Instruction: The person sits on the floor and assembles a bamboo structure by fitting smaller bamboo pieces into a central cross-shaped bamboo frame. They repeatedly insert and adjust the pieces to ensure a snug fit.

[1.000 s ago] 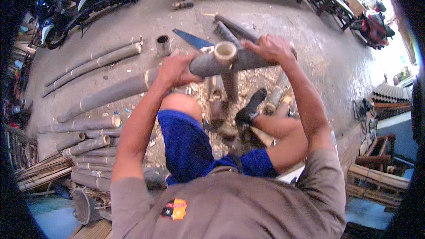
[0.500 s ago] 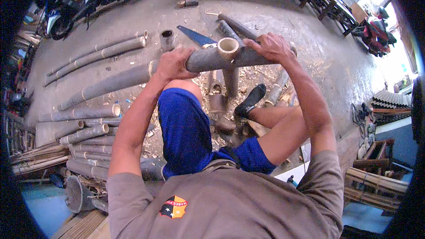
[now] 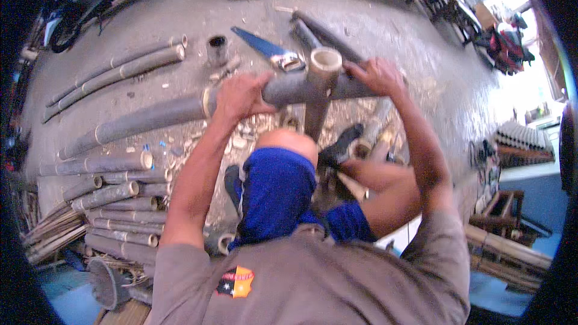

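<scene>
A long, thick bamboo pole (image 3: 153, 115) lies across in front of me, its left part reaching far out over the floor. My left hand (image 3: 244, 96) is wrapped round its middle, thumb toward the right. Further right, my right hand (image 3: 378, 78) grips the same pole near its right end. Between the hands, a shorter bamboo tube (image 3: 324, 78) crosses the pole, its pale open end facing up. Its lower part shows beneath the pole; whether it goes through a hole or only passes beside it I cannot tell. My left knee is bent just under the pole.
A handsaw with a blue blade (image 3: 257, 42) lies beyond the pole, near a short upright bamboo tube (image 3: 217, 52). Cut bamboo poles (image 3: 123, 216) are stacked at the left, with two longer ones (image 3: 144, 66) behind. Wood chips litter the floor. A motorcycle (image 3: 63, 30) stands far left.
My left knee has swung right, under the pole. The crossing tube now shows more of its length and stands further right in view. Both hands stay on the pole.
</scene>
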{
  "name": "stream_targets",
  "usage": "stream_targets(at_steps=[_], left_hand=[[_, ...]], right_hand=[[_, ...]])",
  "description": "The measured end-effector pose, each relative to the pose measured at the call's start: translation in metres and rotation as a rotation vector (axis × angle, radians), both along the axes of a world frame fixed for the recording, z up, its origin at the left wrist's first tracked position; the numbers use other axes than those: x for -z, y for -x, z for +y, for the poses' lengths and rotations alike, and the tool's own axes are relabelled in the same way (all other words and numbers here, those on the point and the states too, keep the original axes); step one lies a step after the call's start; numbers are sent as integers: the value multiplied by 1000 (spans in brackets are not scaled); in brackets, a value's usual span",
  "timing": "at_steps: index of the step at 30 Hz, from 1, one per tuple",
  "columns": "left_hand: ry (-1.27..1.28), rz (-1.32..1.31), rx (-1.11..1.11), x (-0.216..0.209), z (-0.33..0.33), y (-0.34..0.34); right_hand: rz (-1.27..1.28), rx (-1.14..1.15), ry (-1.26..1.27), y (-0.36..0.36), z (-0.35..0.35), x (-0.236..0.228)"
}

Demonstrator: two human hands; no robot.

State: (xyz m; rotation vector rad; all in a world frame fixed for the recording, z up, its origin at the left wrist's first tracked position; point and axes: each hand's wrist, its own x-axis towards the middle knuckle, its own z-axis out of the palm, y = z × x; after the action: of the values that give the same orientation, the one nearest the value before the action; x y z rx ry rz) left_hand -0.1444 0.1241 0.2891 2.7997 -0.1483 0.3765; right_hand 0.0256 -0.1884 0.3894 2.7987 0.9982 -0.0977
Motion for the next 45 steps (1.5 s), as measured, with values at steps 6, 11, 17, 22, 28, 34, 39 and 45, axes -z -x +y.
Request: stream_targets(at_steps=[6, 11, 17, 22, 28, 34, 39, 45], left_hand=[[-3, 41, -24, -12, -5, 9], [130, -148, 23, -40, 18, 11], [22, -102, -76, -18, 23, 6], [19, 32, -41, 18, -13, -8], [12, 79, -31, 11, -13, -3], [75, -107, -16, -34, 21, 6], [64, -3, -41, -6, -8, -20], [33, 94, -27, 37, -22, -17]], right_hand=[[34, 17, -83, 10, 12, 15], [-278, -309, 135, -4, 20, -37], [-27, 119, -92, 9, 59, -47], [66, 90, -67, -28, 4, 59], [27, -14, -131, -8, 18, 64], [-41, -5, -126, 17, 62, -36], [-220, -82, -185, -12, 15, 40], [-18, 7, -130, -31, 2, 104]])
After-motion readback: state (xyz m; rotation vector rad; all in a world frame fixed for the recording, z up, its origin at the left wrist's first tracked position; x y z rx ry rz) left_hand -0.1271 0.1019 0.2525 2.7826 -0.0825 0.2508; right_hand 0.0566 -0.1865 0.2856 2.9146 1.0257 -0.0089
